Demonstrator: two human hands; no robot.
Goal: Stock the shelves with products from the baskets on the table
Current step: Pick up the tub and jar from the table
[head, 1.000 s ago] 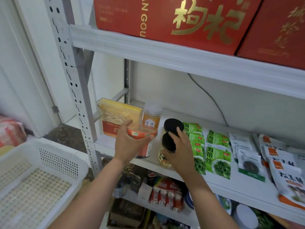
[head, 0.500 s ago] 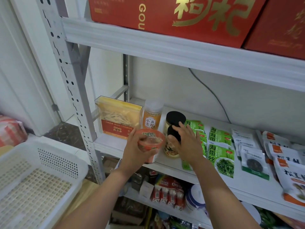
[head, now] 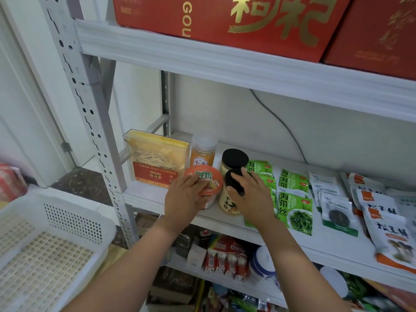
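Head view: left hand [head: 183,200] grips round orange cup [head: 210,184], right hand [head: 255,200] clasps black-capped jar [head: 228,204].

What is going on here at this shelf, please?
A person is stocking the middle shelf. The left hand holds an orange noodle cup at the shelf's front, just before the ginseng box and the orange bottle. The right hand grips the black lid of the front jar beside the cup. A second jar stands behind it, and green packets lie to the right.
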